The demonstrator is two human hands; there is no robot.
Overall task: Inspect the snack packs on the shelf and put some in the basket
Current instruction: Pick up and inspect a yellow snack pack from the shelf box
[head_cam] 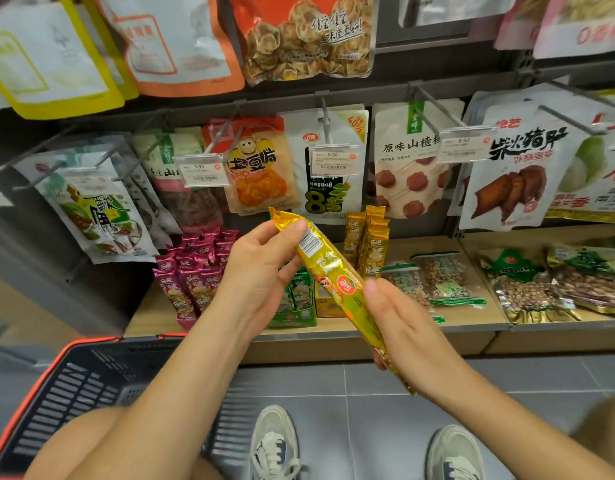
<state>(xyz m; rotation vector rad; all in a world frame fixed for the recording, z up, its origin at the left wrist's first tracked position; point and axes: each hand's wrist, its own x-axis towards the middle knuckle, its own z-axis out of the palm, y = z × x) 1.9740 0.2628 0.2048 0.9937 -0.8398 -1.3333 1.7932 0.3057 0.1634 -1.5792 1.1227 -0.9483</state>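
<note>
Both left hand point(261, 271) and right hand point(403, 323) fingers point(377, 291) grip one long, glossy foil pack point(328, 268).

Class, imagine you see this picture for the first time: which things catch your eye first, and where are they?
A long yellow snack pack lies slanted across the centre, its top end held by the left hand and its lower part by the right hand. Behind it, bright hanging packs fill the rack, and a dark basket with an orange rim sits at lower left.
</note>
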